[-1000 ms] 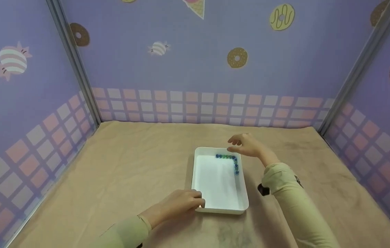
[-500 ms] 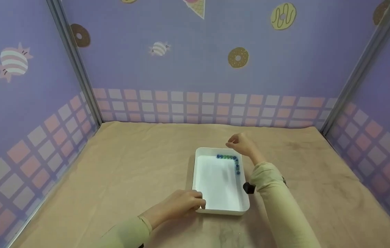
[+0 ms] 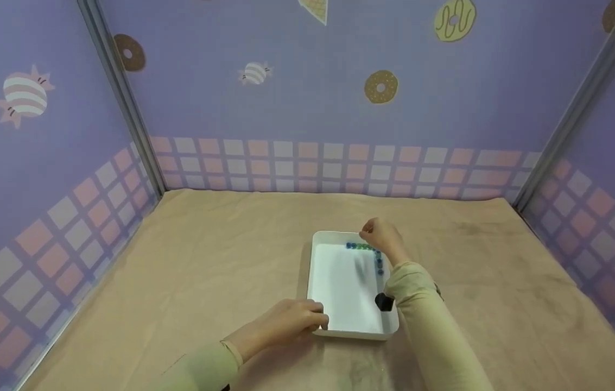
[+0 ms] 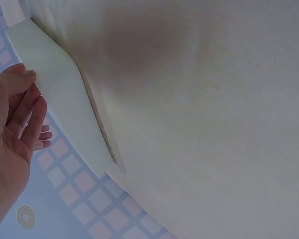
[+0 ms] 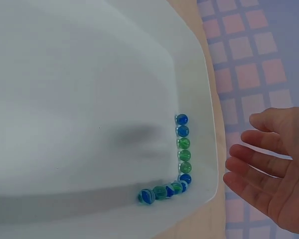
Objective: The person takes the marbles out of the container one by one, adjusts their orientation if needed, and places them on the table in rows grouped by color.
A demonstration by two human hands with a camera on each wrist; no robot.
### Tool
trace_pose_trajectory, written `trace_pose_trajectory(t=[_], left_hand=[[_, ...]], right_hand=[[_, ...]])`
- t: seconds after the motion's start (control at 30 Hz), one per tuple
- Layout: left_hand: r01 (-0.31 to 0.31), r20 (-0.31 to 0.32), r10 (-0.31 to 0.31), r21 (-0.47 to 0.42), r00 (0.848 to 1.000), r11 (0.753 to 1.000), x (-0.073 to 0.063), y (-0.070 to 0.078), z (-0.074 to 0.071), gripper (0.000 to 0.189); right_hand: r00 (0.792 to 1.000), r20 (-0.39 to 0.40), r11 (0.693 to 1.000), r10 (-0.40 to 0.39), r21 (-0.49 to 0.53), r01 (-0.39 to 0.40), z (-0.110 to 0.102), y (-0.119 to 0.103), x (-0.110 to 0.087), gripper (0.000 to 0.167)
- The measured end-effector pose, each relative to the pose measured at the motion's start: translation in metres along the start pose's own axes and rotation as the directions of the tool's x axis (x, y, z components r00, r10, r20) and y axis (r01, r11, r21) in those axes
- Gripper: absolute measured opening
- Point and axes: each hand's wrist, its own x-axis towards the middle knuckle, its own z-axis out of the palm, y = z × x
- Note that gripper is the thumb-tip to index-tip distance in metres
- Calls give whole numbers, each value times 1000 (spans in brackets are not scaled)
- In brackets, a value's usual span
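A white rectangular tray [image 3: 340, 293] lies on the cloth. Several blue and green glass marbles [image 5: 183, 143] form an L along its far and right walls, meeting at the far right corner. My left hand [image 3: 291, 320] pinches the tray's near left corner at the rim; the left wrist view shows thumb and fingers at the outer wall [image 4: 70, 94]. Above the far right corner hovers my right hand [image 3: 383, 236], its fingers [image 5: 259, 162] loosely bent and apart, with nothing seen between them. In the head view, my right hand and forearm cover part of the marble row and the tray's right side.
A tan cloth [image 3: 231, 244] covers the table around the tray. Purple walls with sweets and pink and white squares [image 3: 307, 168] stand at the back and both sides. A black device [image 3: 384, 302] is worn on my right wrist.
My right hand has moved in from the right, over the tray's far right corner, and then slightly lower. My left hand keeps its place on the tray. The head view has shifted slightly.
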Motion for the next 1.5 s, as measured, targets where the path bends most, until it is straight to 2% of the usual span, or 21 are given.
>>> trace_pose_trajectory(t=[0.17, 0.27, 0.4, 0.5, 0.6, 0.7, 0.9, 1.13, 1.3, 1.5], left_hand=[[-2, -8, 2, 7, 1000, 1000, 0, -1, 3, 30], [-3, -20, 3, 0, 1000, 1000, -1, -2, 4, 31], [-7, -38, 6, -9, 999, 1000, -2, -3, 4, 31], [-12, -48, 12, -4, 999, 1000, -3, -3, 4, 31], [-21, -55, 21, -2, 998, 1000, -4, -2, 3, 32], [-26, -57, 25, -6, 998, 1000, -4, -2, 3, 33], [-9, -23, 8, -34, 1000, 999, -3, 0, 2, 35], [-7, -49, 5, -35, 999, 999, -4, 0, 4, 36], [-11, -51, 10, -13, 999, 1000, -5, 0, 4, 35], [-4, -39, 4, -25, 999, 1000, -5, -2, 4, 29]], right_hand=[[998, 26, 998, 57, -32, -56, 7, 4, 0, 29], [997, 34, 996, 64, -67, -62, 11, 5, 2, 25], [998, 36, 996, 48, -81, -45, 15, 5, 6, 45], [999, 35, 996, 31, -88, -27, 16, 4, 7, 51], [999, 23, 993, 42, -114, -39, 17, 3, 6, 45], [995, 6, 989, 95, -118, -93, 20, 2, 6, 36], [985, -8, 979, 175, -103, -175, 25, 4, 8, 17], [980, 9, 976, 196, -103, -194, 31, 6, 12, 24], [983, 7, 970, 182, -162, -179, 34, 7, 14, 23], [979, -36, 953, 202, -223, -205, 42, 7, 16, 26]])
